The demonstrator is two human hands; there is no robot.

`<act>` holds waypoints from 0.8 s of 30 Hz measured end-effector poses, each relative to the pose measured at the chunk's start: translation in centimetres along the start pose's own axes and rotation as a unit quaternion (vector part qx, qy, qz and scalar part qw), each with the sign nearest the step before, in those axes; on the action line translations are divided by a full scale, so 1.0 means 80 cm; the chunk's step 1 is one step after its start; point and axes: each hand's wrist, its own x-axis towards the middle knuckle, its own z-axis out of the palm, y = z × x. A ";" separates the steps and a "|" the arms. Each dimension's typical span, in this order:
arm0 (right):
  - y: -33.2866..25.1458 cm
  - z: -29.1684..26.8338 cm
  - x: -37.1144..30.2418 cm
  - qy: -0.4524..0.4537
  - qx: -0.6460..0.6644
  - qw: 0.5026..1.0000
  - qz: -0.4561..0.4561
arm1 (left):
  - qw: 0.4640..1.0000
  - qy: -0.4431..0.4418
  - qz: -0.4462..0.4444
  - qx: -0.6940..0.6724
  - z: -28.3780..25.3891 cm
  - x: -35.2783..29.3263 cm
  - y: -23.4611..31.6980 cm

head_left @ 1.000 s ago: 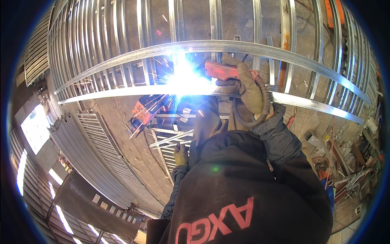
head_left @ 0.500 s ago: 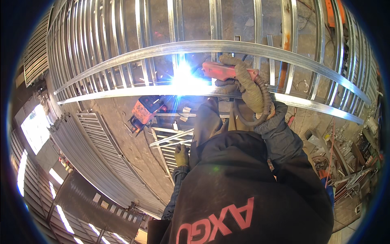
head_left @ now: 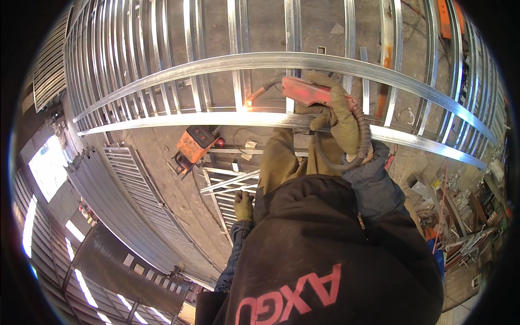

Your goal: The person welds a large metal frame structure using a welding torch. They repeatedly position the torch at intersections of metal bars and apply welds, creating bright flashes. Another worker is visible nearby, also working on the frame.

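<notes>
My right hand (head_left: pixel 342 116), in a tan work glove, grips the red handle of a welding torch (head_left: pixel 306 92). The torch's bent neck points left, and its tip glows orange just above the near rail (head_left: pixel 216 118) of a galvanized steel frame. A ribbed cable runs from the handle back past my wrist. Part of the torch's underside is hidden by the glove. My gloved left hand (head_left: pixel 244 207) hangs low by my left thigh, its fingers curled closed with nothing showing in them. Beyond the torch lies the frame's wider rail (head_left: pixel 260 61), with upright bars crossing beneath.
An orange and black machine (head_left: pixel 196 143) sits on the floor left of my legs. Slatted metal panels (head_left: pixel 146 184) lie farther left. Metal offcuts and scrap (head_left: pixel 468 222) are heaped at the right. Thin white metal bars (head_left: pixel 227 184) lie near my left hand.
The bright blue-white arc and flying sparks have gone, leaving a small orange glow at the torch tip. My right hand and the torch have shifted slightly right. My left hand stays about where it was.
</notes>
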 end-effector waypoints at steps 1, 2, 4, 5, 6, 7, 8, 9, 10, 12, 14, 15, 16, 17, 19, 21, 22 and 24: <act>-0.004 0.003 0.000 -0.007 0.006 1.000 -0.002 | 1.000 0.016 0.004 -0.006 0.002 0.001 0.000; -0.001 -0.002 -0.002 -0.013 -0.015 1.000 -0.014 | 0.999 0.032 0.007 -0.013 0.004 0.003 0.000; -0.002 0.002 -0.006 -0.009 -0.006 1.000 -0.023 | 0.999 0.043 0.013 0.005 0.006 0.010 0.000; -0.002 0.004 -0.009 -0.007 -0.002 1.000 -0.028 | 0.999 0.040 0.016 0.030 0.003 0.018 0.004; 0.003 0.006 -0.011 0.002 0.005 0.999 -0.041 | 0.998 0.037 0.022 0.054 -0.001 0.029 0.008; 0.011 0.006 -0.015 0.011 0.012 0.998 -0.054 | 0.997 0.017 0.009 0.074 -0.007 0.034 0.014; 0.014 0.008 -0.019 0.020 0.020 0.997 -0.067 | 0.999 0.014 0.032 0.031 -0.007 0.042 0.011; 0.013 0.016 -0.023 0.021 0.032 0.997 -0.060 | 0.998 0.012 0.053 -0.015 -0.005 0.042 0.013; 0.010 0.025 -0.027 0.022 0.044 0.997 -0.052 | 0.999 0.016 0.050 -0.014 -0.006 0.047 0.017; 0.015 0.035 -0.033 0.028 0.050 0.997 -0.046 | 0.999 0.021 0.049 -0.013 -0.005 0.061 0.036; 0.021 0.048 -0.037 0.024 0.039 0.997 -0.057 | 0.997 0.028 0.058 -0.040 -0.006 0.083 0.045; 0.026 0.054 -0.040 0.028 0.031 0.997 -0.063 | 0.997 0.027 0.060 -0.050 -0.004 0.088 0.055; 0.033 0.061 -0.039 0.035 0.025 0.997 -0.067 | 0.997 -0.010 0.065 -0.029 -0.011 0.098 0.069; 0.041 0.066 -0.035 0.029 0.031 0.997 -0.068 | 0.997 -0.004 0.060 -0.040 -0.010 0.105 0.081; 0.056 0.083 -0.031 0.017 0.039 0.997 -0.062 | 0.992 0.012 0.126 -0.011 -0.023 0.140 0.078; 0.068 0.106 -0.032 0.035 0.012 0.997 -0.071 | 0.989 0.000 0.148 0.022 -0.032 0.162 0.103; 0.073 0.119 -0.030 0.043 0.000 0.996 -0.075 | 0.990 -0.008 0.142 -0.007 -0.035 0.173 0.113; 0.078 0.146 -0.027 0.057 -0.008 0.996 -0.074 | 0.986 -0.029 0.158 -0.038 -0.050 0.199 0.127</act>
